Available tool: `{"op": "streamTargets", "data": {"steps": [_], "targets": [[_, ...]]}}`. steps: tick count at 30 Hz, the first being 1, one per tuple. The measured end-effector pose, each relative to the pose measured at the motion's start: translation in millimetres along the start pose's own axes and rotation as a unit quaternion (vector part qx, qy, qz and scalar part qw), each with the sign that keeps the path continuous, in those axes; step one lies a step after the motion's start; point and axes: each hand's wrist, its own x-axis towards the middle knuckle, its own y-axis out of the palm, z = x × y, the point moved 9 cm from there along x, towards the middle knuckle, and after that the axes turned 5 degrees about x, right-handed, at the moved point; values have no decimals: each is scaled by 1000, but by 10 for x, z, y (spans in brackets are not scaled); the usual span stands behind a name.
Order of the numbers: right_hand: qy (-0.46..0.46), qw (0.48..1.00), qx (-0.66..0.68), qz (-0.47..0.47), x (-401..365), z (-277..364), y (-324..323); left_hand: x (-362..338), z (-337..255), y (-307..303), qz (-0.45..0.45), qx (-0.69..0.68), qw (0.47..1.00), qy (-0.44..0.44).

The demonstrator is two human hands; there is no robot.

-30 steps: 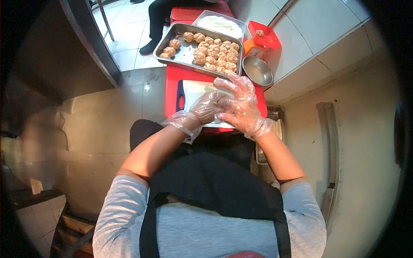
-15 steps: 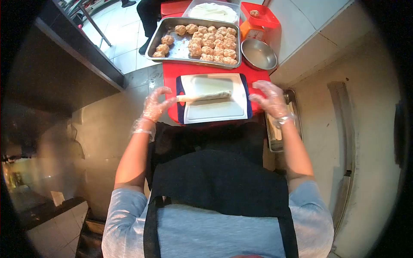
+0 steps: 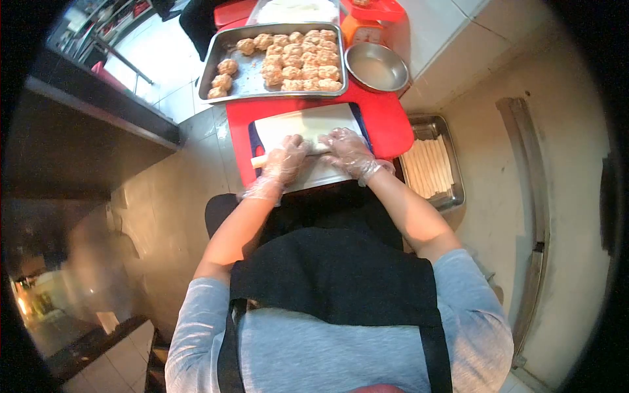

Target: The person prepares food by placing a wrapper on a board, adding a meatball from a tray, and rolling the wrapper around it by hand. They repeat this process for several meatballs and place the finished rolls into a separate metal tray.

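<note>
A long pale wrapped roll [image 3: 259, 161] lies across a white cutting board [image 3: 304, 120] with dark blue ends. Its left end sticks out past my left hand [image 3: 286, 159], and its middle shows between my hands. In a clear plastic glove, my left hand has its fingers curled over the roll. My right hand [image 3: 347, 152], gloved the same way, closes over the roll's right part and hides that end. Both palms are low over the board's near half.
A metal tray [image 3: 226, 65] of browned lumpy balls stands beyond the board on a red table [image 3: 386, 124]. Beside it are a metal bowl [image 3: 378, 69] and an orange scale [image 3: 362, 33]. A white-filled tub [image 3: 298, 11] sits behind. Right and lower, another tray [image 3: 452, 137] holds several pale rolls [image 3: 426, 167].
My hands were open and apart at the board's two sides; they have come inward and down onto the roll. The view has shifted, showing more of the right-hand tray.
</note>
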Motion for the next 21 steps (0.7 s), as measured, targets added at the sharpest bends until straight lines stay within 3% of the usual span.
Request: {"op": "streamTargets", "data": {"steps": [1,2,3,4,5,7,9,11,13,15,16,17,18,19,21], "targets": [[16,999,7,36,23,18,2,-63,56,4,-9,-3,1000,6],[40,997,10,68,35,-7,6,-206,155,-82,-83,16,995,47],[17,1000,16,22,-10,-139,95,-201,275,-85,63,29,996,-48],[33,997,42,49,-15,-161,73,-345,358,-212,-59,20,998,3],[16,998,59,26,-6,-129,9,-439,448,-274,-62,23,998,-6],[30,993,16,114,200,81,-176,-507,453,-386,-70,46,996,5],[25,978,6,209,389,207,52,-444,354,-468,-38,-5,999,34],[-55,988,95,106,547,374,275,-325,130,-806,-20,-46,997,59],[20,968,186,166,605,452,403,-208,-118,-1309,-24,-76,994,81],[104,882,440,133,491,413,199,-140,-189,-1854,-90,-101,984,119],[138,810,558,113,398,422,65,-133,-115,-2067,-108,-130,983,78],[157,780,596,105,250,412,-256,-157,7,-2230,-174,-166,967,82],[126,783,605,71,125,292,-537,-186,78,-2357,-217,-162,960,67],[158,781,603,-29,-102,15,-742,-208,248,-2329,-228,-187,954,46],[207,687,682,-145,-660,-674,-852,-292,513,-2090,-223,-236,946,2]]}}
